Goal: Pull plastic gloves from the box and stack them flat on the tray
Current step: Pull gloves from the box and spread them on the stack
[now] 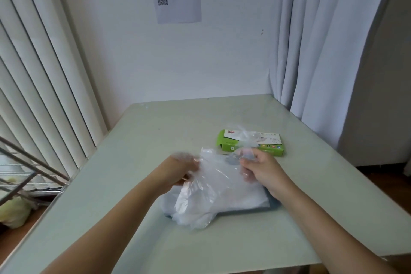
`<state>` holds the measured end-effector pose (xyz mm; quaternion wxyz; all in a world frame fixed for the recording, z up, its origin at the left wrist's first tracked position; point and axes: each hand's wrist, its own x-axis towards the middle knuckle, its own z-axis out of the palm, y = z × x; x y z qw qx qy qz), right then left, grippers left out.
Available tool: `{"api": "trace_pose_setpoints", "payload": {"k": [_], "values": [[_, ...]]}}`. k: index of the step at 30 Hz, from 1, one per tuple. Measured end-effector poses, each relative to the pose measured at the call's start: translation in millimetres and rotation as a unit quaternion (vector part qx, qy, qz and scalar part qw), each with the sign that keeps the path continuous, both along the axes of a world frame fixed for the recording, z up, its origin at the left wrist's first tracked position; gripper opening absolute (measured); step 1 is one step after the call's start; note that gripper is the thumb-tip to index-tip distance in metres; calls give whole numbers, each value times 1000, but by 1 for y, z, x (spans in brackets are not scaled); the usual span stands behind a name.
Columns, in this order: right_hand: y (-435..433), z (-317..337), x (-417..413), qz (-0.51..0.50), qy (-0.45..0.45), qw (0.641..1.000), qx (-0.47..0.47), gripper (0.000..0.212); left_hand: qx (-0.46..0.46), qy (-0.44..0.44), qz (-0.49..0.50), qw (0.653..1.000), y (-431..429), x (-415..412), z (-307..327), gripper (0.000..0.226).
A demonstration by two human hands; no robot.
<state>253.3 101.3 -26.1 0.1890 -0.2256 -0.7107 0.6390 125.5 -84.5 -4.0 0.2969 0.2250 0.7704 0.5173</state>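
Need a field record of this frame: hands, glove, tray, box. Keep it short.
left hand: grips the held glove at its left edge
right hand: pinches its right edge
held glove: spread between both hands, above the tray
tray: dark, mostly covered; right edge shows
glove stack: lies on the tray
box: green, on the table behind the tray
next glove: pokes out of the box

I've got one head cam only: above the table's [133, 158] near edge, facing forward-down toward far edge and wall [222, 62], close in.
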Motion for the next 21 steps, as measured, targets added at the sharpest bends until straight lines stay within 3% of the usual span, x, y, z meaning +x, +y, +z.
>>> {"api": "trace_pose_setpoints", "payload": {"k": [5,8,11,13,15,18,21], "values": [[-10,-22,5,13,-47,998,44,46,-98,72,53,991,-13,-9,-19,14],[-11,-25,6,27,-67,997,22,52,-111,97,89,985,-20,-17,-15,7],[-10,-23,3,23,-53,997,-47,54,-72,105,148,981,-26,-29,0,15],[-8,-22,0,8,-35,995,-93,56,-46,173,198,964,-26,-30,11,26],[-8,-20,-2,-2,-29,995,-97,57,-52,294,210,931,-22,-16,20,36],[-8,-21,-4,-11,-38,996,-79,62,-44,407,66,910,-11,30,24,50],[-9,-23,-4,-4,-24,996,-88,64,-109,510,-82,849,6,62,-1,64]]}}
